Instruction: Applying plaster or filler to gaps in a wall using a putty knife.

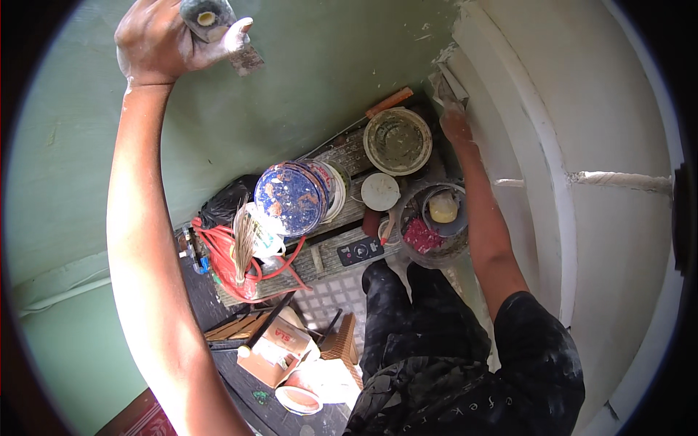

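Head view: beyond the far edge of the bench (338, 234), a grey scraper (218, 30), probably light and stiff, best gripped by its handle, is clasped by the left hand (154, 43), while the right hand's (456, 125) closure cannot be told.

Left grip (156, 43) high, right grip (456, 125) lower

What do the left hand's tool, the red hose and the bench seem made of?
Tool: stained blade, likely metal, looking thin; smooth grey handle, material unclear. Red hose: smooth, probably rubber or plastic, looping. Bench: apparently weathered wood, showing grainy planks.
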`<control>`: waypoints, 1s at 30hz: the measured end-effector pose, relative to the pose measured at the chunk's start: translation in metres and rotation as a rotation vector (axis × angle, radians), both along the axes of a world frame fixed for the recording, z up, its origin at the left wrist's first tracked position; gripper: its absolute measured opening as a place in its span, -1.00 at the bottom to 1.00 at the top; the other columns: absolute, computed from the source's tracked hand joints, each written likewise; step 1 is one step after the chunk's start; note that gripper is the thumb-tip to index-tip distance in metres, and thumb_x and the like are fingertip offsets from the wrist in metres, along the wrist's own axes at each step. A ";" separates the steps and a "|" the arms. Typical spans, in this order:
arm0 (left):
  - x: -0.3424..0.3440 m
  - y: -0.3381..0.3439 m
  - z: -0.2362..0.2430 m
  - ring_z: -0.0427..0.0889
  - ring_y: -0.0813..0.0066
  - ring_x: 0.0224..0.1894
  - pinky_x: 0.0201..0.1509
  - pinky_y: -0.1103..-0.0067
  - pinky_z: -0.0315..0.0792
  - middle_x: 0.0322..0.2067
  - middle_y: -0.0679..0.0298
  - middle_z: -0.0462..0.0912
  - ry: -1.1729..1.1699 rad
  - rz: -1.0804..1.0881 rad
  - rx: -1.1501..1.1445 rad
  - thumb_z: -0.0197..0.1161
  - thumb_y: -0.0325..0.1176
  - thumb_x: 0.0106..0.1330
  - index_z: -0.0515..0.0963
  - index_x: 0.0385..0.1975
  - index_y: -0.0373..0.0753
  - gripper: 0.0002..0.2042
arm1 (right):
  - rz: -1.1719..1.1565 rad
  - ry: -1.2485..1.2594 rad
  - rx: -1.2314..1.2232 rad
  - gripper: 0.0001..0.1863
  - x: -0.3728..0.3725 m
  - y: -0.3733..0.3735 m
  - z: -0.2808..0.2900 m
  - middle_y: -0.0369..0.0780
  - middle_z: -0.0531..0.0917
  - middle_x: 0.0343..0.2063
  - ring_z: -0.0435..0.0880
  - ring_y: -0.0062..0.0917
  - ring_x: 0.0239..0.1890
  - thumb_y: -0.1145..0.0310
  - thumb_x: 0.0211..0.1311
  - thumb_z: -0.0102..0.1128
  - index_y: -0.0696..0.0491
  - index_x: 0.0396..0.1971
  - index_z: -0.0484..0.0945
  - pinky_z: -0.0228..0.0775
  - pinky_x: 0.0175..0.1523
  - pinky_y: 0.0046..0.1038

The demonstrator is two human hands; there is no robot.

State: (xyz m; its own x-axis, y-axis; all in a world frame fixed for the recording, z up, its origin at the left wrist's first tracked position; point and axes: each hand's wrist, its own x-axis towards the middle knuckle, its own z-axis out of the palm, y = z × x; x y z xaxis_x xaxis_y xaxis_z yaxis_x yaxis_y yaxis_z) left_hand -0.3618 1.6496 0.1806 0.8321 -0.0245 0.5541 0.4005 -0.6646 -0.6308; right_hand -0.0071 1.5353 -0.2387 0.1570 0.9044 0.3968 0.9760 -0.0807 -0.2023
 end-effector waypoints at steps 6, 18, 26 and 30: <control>-0.023 -0.005 0.004 0.20 0.36 -0.68 -0.61 0.47 0.13 -0.74 0.31 0.14 -0.005 0.046 -0.021 0.15 0.00 -0.05 0.12 -0.82 -0.14 -0.57 | 0.110 0.214 0.173 -0.45 -0.043 -0.008 0.092 0.08 0.52 -0.06 0.48 -0.02 0.02 0.49 0.06 0.07 0.14 0.15 0.35 0.32 0.15 -0.13; -0.035 0.011 -0.005 0.44 0.51 -0.54 -0.54 0.61 0.39 -0.47 0.50 0.57 -0.001 0.064 -0.023 0.38 0.11 -0.05 0.52 -0.55 -0.11 -0.60 | 0.019 0.456 0.240 -0.53 -0.035 -0.013 0.084 0.11 0.54 -0.07 0.46 0.03 0.02 0.45 0.18 -0.01 0.15 0.13 0.39 0.28 0.17 -0.12; -0.023 0.019 -0.009 0.48 0.52 -0.52 -0.52 0.63 0.41 -0.44 0.50 0.59 0.025 0.131 -0.001 0.39 0.09 -0.06 0.53 -0.53 -0.12 -0.61 | -0.032 0.167 0.052 -0.54 0.007 0.002 -0.007 0.09 0.56 -0.07 0.49 0.01 0.01 0.40 0.21 0.01 0.18 0.13 0.40 0.31 0.13 -0.14; -0.033 0.016 -0.012 0.46 0.51 -0.53 -0.53 0.63 0.40 -0.45 0.49 0.57 -0.018 0.023 -0.025 0.39 0.09 -0.06 0.52 -0.55 -0.12 -0.61 | 0.004 0.435 0.363 -0.52 -0.035 -0.004 0.072 0.09 0.51 0.01 0.49 0.00 0.02 0.40 0.22 0.00 0.15 0.17 0.37 0.31 0.16 -0.14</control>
